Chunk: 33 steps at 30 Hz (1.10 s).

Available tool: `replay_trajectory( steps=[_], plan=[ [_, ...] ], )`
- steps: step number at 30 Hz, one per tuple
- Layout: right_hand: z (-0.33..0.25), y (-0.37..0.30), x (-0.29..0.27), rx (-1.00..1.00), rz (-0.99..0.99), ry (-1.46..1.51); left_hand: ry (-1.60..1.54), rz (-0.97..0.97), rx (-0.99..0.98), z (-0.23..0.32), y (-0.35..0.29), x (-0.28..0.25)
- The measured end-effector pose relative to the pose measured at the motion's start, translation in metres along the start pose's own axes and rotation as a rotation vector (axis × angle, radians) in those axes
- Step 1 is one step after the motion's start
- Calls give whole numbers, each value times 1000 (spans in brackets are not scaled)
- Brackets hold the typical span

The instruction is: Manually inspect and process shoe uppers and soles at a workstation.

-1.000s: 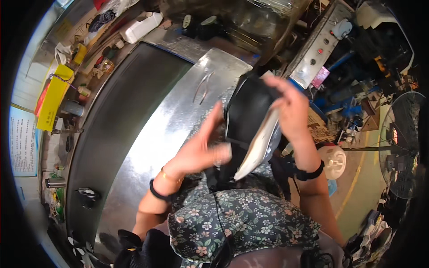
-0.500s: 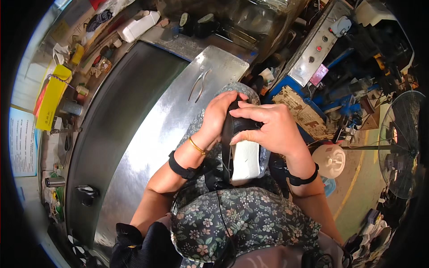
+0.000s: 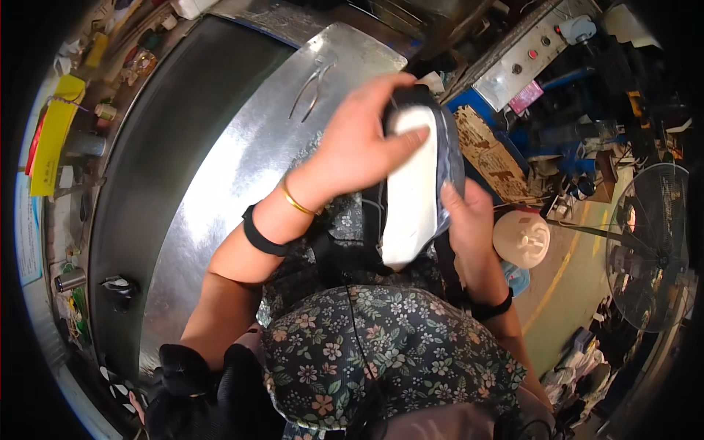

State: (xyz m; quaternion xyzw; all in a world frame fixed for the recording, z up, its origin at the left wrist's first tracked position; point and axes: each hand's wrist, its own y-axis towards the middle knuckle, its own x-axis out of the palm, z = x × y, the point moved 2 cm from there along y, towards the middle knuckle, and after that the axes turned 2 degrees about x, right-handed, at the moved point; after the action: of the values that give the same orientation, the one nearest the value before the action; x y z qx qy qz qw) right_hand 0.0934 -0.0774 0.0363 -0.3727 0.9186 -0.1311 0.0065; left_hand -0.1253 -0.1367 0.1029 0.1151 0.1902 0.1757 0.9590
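Above my lap I hold a shoe upper (image 3: 409,192) with its long white bottom face turned up. A blue-grey rim runs down its right side, and black material shows at its far end. My left hand (image 3: 358,139) wraps around the far end, its thumb pressed on the white face. At the right edge my right hand (image 3: 471,221) grips the rim, thumb on top and fingers partly hidden beneath. Pincers (image 3: 320,72) lie on the shiny metal sheet (image 3: 227,172), beyond my left wrist.
A dark belt (image 3: 158,154) runs along the left side, with a cluttered shelf past it. To the right stand a control panel (image 3: 506,73), a cream plastic jug (image 3: 522,238) and a black floor fan (image 3: 649,249). My floral apron (image 3: 389,345) covers my lap.
The shoe upper has been turned and raised, so more of its white bottom shows. My left thumb has come onto that face; my right hand has shifted from the top to the right edge.
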Motion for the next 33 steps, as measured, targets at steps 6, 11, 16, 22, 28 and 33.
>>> replay_trajectory(
  steps=[6, 11, 16, 22, 28, 33],
  plan=[
    [16, 25, 26, 244, 8, 501, -196, 26, -132, -24, -20, 13],
    [-25, 13, 32, 30, -45, -484, -90, 42, -93, -17, -24, 6],
    [-60, 18, 63, -515, 339, -1348, -135, 30, -167, -22, -14, 5],
    [-11, 6, 19, -148, -147, -391, 3, -34, -42, -22, -14, 2],
    [-16, -10, 41, -160, -124, -165, -931, 2, -288, -15, -15, -10],
    [-18, -1, 70, -155, -27, -242, 228, 326, -311, 5, -46, 3]
  ],
)
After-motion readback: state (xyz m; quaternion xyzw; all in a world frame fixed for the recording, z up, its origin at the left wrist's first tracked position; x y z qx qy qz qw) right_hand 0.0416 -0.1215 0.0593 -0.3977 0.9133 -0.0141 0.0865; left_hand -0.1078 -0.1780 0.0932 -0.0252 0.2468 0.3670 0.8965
